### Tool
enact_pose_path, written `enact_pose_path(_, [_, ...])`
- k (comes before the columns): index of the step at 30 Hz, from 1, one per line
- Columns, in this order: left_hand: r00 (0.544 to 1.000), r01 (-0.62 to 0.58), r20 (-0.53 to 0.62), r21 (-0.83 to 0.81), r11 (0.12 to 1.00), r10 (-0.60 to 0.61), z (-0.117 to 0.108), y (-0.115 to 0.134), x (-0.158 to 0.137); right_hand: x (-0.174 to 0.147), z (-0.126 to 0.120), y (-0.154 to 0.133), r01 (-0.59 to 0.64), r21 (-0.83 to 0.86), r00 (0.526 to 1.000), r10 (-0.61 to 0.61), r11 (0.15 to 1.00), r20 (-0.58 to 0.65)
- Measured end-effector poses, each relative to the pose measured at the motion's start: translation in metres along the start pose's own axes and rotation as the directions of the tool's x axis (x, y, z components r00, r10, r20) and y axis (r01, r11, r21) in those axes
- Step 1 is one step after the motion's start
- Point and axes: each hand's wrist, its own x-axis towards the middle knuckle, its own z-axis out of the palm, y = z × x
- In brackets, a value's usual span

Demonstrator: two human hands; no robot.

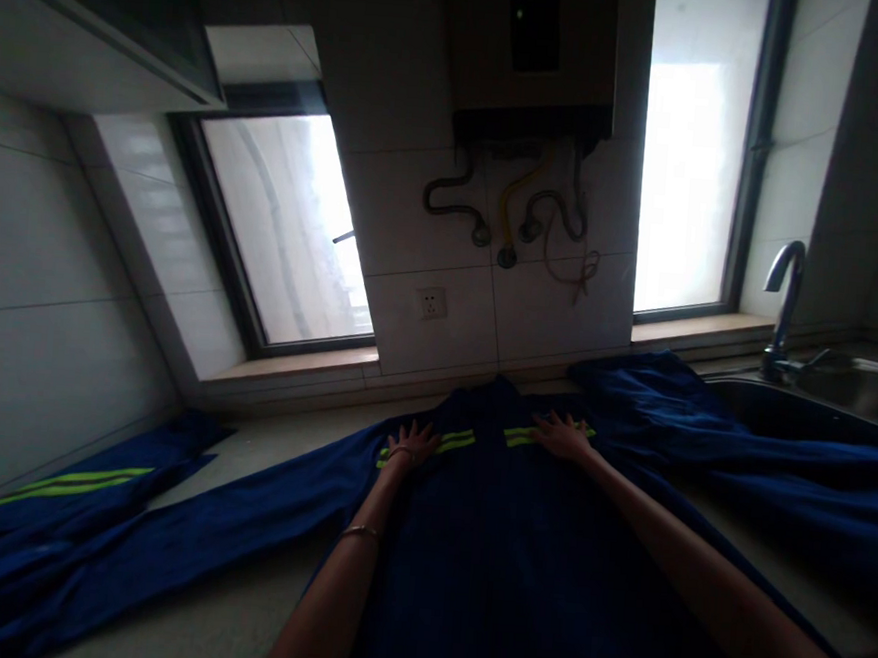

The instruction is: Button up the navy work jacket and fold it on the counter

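Observation:
A dark blue work jacket point(469, 542) with yellow-green reflective stripes across the chest lies spread on the countertop, its collar toward the wall. My left hand point(411, 443) rests flat on the left chest stripe, fingers spread. On the other side, my right hand point(561, 436) lies with fingers apart over the right chest stripe. One sleeve stretches out to the left across the counter. The jacket's lower part runs toward me between my forearms and is very dark.
More blue striped clothing point(89, 485) lies at the left, and another blue garment point(703, 428) is bunched at the right beside the sink point(871, 384) and faucet point(783, 303). The countertop point(239, 606) meets a tiled wall with a socket point(432, 303). A water heater point(538, 45) hangs above.

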Motion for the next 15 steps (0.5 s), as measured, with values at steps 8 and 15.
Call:
enact_pose_path(8, [0.998,0.005,0.067,-0.043,0.999,-0.002,0.006,-0.002,0.025,0.010,-0.003,0.003,0.022,0.011,1.000,-0.022,1.000,-0.004])
enact_pose_path(15, [0.989,-0.012,-0.146,-0.028,1.000,0.008,0.007,0.002,0.027,0.015,-0.001,0.003,0.003,0.010,1.000,-0.004,1.000,0.011])
